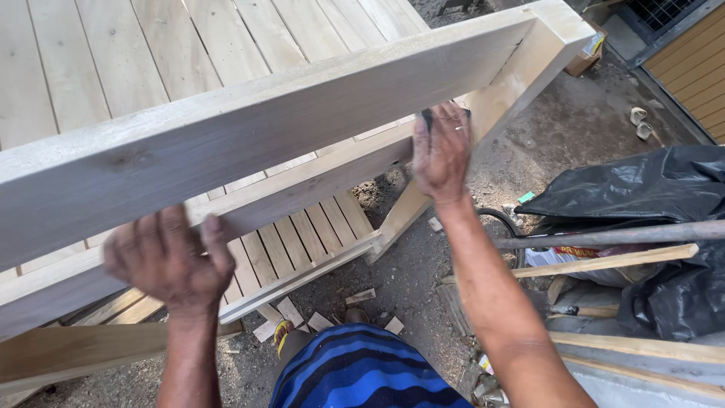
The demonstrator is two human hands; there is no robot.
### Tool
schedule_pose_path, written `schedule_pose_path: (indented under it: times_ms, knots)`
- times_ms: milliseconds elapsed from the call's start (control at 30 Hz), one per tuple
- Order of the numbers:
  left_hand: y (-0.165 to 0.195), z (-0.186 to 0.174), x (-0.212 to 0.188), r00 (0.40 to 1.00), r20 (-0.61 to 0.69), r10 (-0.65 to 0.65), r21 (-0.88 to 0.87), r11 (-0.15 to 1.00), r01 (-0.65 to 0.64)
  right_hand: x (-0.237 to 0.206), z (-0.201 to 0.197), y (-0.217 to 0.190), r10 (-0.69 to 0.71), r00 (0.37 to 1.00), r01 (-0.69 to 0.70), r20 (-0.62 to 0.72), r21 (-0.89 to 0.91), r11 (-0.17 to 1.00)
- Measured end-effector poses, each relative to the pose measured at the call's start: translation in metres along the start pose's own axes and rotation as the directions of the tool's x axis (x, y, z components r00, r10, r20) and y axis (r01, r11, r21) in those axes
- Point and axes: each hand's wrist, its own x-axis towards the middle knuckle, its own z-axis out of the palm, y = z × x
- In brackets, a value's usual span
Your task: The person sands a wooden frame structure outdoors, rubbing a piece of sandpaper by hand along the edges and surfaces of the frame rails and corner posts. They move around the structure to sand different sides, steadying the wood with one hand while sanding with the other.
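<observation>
A pale wooden frame with a wide top board (pixel 249 128) and a lower rail (pixel 317 181) stands in front of me, joined to a leg post (pixel 521 72) at the right. My left hand (pixel 170 261) grips the lower edge of the top board from below. My right hand (pixel 442 151) presses a small dark object, mostly hidden under the palm, against the lower rail near the post. Behind the frame lies a slatted wooden panel (pixel 151 53).
Dirt ground (pixel 574 128) with wood offcuts (pixel 362 296) lies below. At right are a black plastic sheet (pixel 649 189), a grey pipe (pixel 604 236), long wood strips (pixel 604 263) and a hammer handle (pixel 581 310). My blue striped shorts (pixel 362 374) show at the bottom.
</observation>
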Motion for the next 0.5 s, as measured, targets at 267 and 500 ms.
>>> schedule_pose_path:
  times_ms: [267,500]
  knots:
    - [0.087,0.014,0.019,0.975,0.144,0.171,-0.131,0.980,-0.153,-0.001,0.000,-0.015,-0.131,0.990,0.129,0.046,0.053,0.990]
    - [0.083,0.014,0.020,0.978,0.121,0.171,-0.100,0.982,-0.159,-0.007,0.007,-0.049,-0.099,0.995,0.099,0.032,0.022,0.995]
